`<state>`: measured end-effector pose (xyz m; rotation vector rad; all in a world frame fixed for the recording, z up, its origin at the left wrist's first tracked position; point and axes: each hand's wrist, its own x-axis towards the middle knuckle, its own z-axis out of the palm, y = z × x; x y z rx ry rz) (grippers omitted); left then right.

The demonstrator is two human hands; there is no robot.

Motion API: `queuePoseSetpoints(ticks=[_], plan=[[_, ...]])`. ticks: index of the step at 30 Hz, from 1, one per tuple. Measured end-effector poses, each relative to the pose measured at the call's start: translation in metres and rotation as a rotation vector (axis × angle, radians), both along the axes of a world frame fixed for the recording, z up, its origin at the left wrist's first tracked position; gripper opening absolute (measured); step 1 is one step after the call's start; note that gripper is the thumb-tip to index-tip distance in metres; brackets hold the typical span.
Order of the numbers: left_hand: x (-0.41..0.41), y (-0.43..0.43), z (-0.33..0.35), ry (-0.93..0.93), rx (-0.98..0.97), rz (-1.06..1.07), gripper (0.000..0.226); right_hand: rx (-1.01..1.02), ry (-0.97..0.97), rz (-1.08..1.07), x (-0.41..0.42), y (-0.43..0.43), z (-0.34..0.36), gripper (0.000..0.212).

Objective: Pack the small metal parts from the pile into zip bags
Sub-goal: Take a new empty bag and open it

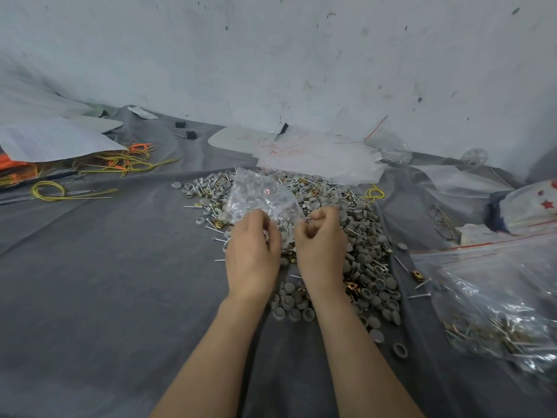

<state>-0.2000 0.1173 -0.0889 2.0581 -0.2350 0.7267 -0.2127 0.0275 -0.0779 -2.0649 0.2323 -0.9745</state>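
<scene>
Across the wide grey cloth [90, 282] that covers the worktop, a pile of small metal parts [361, 236] spreads from the middle toward the right: silver screws, brass-coloured square clips and round grey caps, all mixed together. At the right edge lies a large clear zip bag with a red seal line [488, 297], its lower end holding packed screws and clips. Behind the pile, against the stained white wall [271, 55], sits a loose heap of empty clear bags [316, 158]. White paper sheets [54, 140] lie at the far left over tangled yellow and orange cords [49, 190].

A small clear plastic zip bag [259, 197] is held up over the near left part of the pile. The left hand [253, 254] grips the bag's near edge with curled fingers. The right hand [322, 242], just beside it, has its fingers curled tight and appears to pinch the bag's right corner, where a thin silver pin shows at the fingertips.

Wire-framed spectacles [443, 221] rest on the cloth to the right of the pile. Two small black blocks [180, 124] sit near the wall.
</scene>
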Motion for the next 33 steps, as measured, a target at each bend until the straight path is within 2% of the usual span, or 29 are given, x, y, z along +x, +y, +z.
queuePoseSetpoints(ticks=[4,7,9,10,12,14,15,17,20,21,22,23,24,25,27,30,33], plan=[[0.002,0.002,0.001,-0.065,0.047,0.016,0.010,0.098,-0.084,0.131,-0.002,0.012,0.005,0.010],[0.001,0.005,0.002,-0.133,0.071,-0.001,0.005,0.099,0.025,0.284,-0.004,0.020,0.007,0.019],[0.001,0.007,0.003,-0.187,0.126,-0.013,0.009,0.138,0.125,0.374,-0.002,0.019,0.007,0.023],[0.000,0.005,0.003,-0.233,0.148,-0.030,0.010,0.246,0.175,0.437,-0.002,0.017,0.009,0.025],[-0.006,-0.001,0.005,-0.299,0.168,-0.093,0.006,0.643,0.219,0.604,-0.001,0.014,0.014,0.033],[-0.006,-0.003,0.002,-0.324,0.180,-0.165,0.002,1.054,0.136,0.774,-0.002,0.007,0.019,0.034],[-0.005,-0.004,0.000,-0.322,0.166,-0.190,0.003,1.180,0.077,0.820,-0.003,0.004,0.021,0.038],[-0.007,-0.007,0.000,-0.291,0.053,-0.220,0.014,1.335,-0.016,0.871,-0.005,-0.003,0.024,0.049],[-0.031,-0.020,0.040,-0.242,-0.363,-0.144,0.045,1.456,-0.042,0.985,-0.007,-0.005,0.025,0.066],[-0.033,-0.022,0.047,-0.160,-0.546,-0.140,0.066,1.476,-0.034,1.042,-0.008,-0.004,0.025,0.073],[-0.030,-0.020,0.052,0.076,-0.769,-0.303,0.094,1.501,-0.025,1.105,-0.009,-0.002,0.024,0.081],[-0.025,-0.016,0.054,0.308,-1.010,-0.555,0.101,1.533,-0.016,1.157,-0.009,-0.001,0.023,0.088],[-0.016,-0.012,0.051,0.512,-1.177,-0.737,0.097,1.564,-0.010,1.191,-0.010,0.000,0.022,0.093],[-0.008,-0.009,0.045,0.618,-1.250,-0.822,0.078,1.582,-0.011,1.204,-0.010,-0.001,0.023,0.096],[-0.001,-0.013,0.036,0.657,-1.328,-0.855,0.056,1.569,-0.034,1.164,-0.010,0.000,0.023,0.100],[-0.013,-0.032,0.033,0.748,-1.366,-0.924,0.064,1.521,-0.117,1.073,-0.008,-0.003,0.023,0.096],[-0.016,-0.037,0.034,0.756,-1.302,-0.941,0.054,1.476,-0.115,1.095,-0.009,-0.007,0.025,0.090]])
